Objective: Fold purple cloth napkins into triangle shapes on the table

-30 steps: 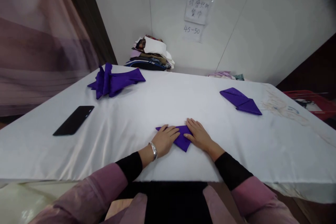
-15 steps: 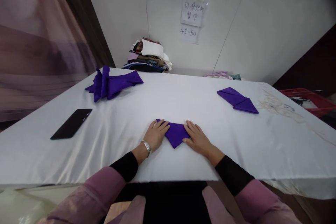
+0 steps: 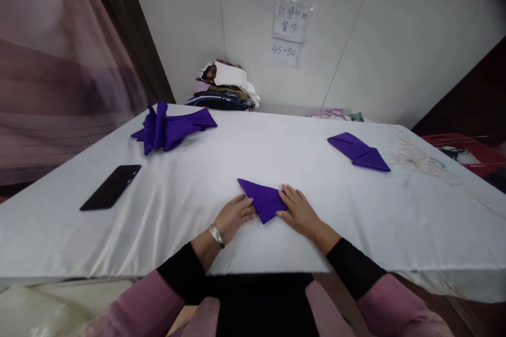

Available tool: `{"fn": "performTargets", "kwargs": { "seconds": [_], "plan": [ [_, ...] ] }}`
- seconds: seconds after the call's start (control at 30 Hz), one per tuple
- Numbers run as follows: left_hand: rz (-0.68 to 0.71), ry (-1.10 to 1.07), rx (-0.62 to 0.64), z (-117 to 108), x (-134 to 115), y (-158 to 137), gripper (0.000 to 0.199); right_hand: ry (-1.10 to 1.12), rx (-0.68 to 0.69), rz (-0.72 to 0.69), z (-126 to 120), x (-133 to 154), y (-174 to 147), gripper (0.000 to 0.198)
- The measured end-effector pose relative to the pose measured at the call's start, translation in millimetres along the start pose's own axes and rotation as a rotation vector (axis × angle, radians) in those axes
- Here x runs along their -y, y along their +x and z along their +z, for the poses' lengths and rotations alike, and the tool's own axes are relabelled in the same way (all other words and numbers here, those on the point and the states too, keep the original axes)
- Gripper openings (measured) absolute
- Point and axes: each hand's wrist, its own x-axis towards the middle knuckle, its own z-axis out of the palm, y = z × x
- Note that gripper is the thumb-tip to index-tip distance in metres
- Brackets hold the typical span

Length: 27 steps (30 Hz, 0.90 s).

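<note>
The purple cloth (image 3: 264, 200) lies folded at the lower centre of the frame, flat on the white-covered desk (image 3: 253, 152), w/ one sharp corner to upper L and one pointing down. The R hand (image 3: 299, 211) rests on its R end w/ extended fingers and hides this part; if the thumb also pinches, I cannot tell. The L hand (image 3: 234, 216) is unclenched, its fingertips touching the lower L edge; a silver bracelet (image 3: 216, 235) is on this wrist.

Around: a black flat device, maybe a phone (image 3: 110, 188), lies at L of the frame, well apart from the hands. Above it, toward upper L, is a loose purple bundle (image 3: 174, 129). Another folded purple piece (image 3: 359, 152) lies R of centre. Beige thread-like lines (image 3: 421, 158) are near the desk's R end; thread or pattern, I cannot tell. At the far edge: a pile of clothes (image 3: 227, 84) and, more to R, some pink fabric (image 3: 332, 113), partly hidden. A sheer curtain (image 3: 79, 63) fills upper L.

Writing: on the wall, upper centre, the upper sheet (image 3: 290, 18) has handwritten Chinese chars., partly blurred, the bottom line approx. "餐巾"; the lower sheet (image 3: 285, 52) says "45-50".

Container: a red basket (image 3: 490, 155) at the R margin, w/ some dark and white items inside, not clear what.
</note>
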Motion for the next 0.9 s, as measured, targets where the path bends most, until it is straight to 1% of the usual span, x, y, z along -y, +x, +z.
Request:
{"fn": "performTargets", "kwargs": {
  "seconds": [0.07,0.1,0.23,0.37,0.43,0.5,0.57,0.63,0.7,0.8,0.9],
  "plan": [
    [0.015,0.030,0.041,5,0,12,0.037,0.000,-0.011,-0.002,2,1,-3,0.065],
    [0.016,0.049,0.038,7,0,18,0.038,0.001,-0.018,-0.003,3,2,-4,0.065],
    [0.029,0.089,-0.039,19,2,38,0.039,0.029,-0.040,0.011,4,5,-9,0.065],
    [0.053,0.032,-0.043,26,3,47,0.025,0.147,-0.038,0.032,1,6,-12,0.065],
    [0.035,-0.001,-0.022,26,1,50,0.022,0.280,-0.041,0.051,-3,4,-13,0.064],
    [0.009,-0.034,0.024,23,-1,51,0.022,0.457,-0.073,0.112,-8,-2,-13,0.062],
    [-0.022,-0.054,0.053,20,-4,53,0.023,0.628,-0.131,0.227,-16,-9,-10,0.061],
    [-0.054,-0.056,0.049,18,-7,55,0.023,0.776,-0.186,0.347,-25,-18,-5,0.058],
    [-0.075,-0.046,0.042,17,-10,56,0.022,0.923,-0.214,0.424,-33,-26,1,0.056],
    [-0.093,-0.027,0.062,19,-13,57,0.022,1.120,-0.174,0.448,-43,-31,11,0.055],
    [-0.088,0.003,0.113,24,-18,56,0.023,1.248,-0.040,0.387,-45,-29,20,0.057]
  ]
}}
